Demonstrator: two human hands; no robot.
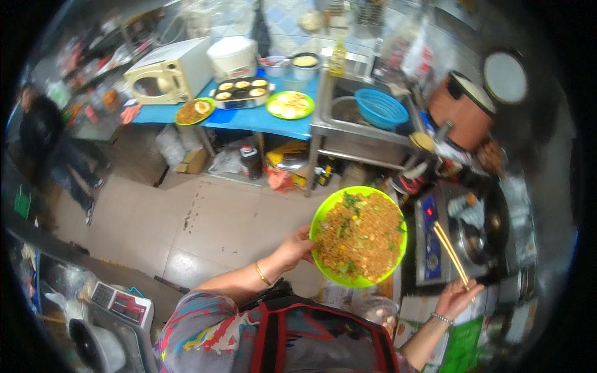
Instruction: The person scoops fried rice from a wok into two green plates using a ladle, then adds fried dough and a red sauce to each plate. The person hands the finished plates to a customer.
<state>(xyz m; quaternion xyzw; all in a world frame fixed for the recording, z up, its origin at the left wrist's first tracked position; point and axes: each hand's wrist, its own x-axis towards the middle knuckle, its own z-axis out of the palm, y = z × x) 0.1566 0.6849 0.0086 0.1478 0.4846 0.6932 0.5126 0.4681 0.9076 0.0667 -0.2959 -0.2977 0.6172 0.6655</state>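
My left hand (296, 248) grips the left rim of a bright green plate (318, 219) in front of my body. Fried rice (364, 238) with green leaves and yellow bits covers most of the plate. At the lower right, my right hand (454, 298) holds a pair of wooden chopsticks (450, 252), their far ends pointing up towards an induction cooker's control panel (429, 238) with a red light. A dark wok (496, 224) lies just beyond them, with a metal ladle and a cloth in or beside it; their exact placement is unclear.
Ahead, a blue-covered table (247, 119) bears a microwave (168, 70), a rice cooker (232, 58), an egg-filled multi-hole pan (241, 93) and two green plates of food. A steel sink (326, 119) with a blue basket (381, 108) adjoins it. A person (56, 144) stands far left. A scale (122, 305) sits lower left.
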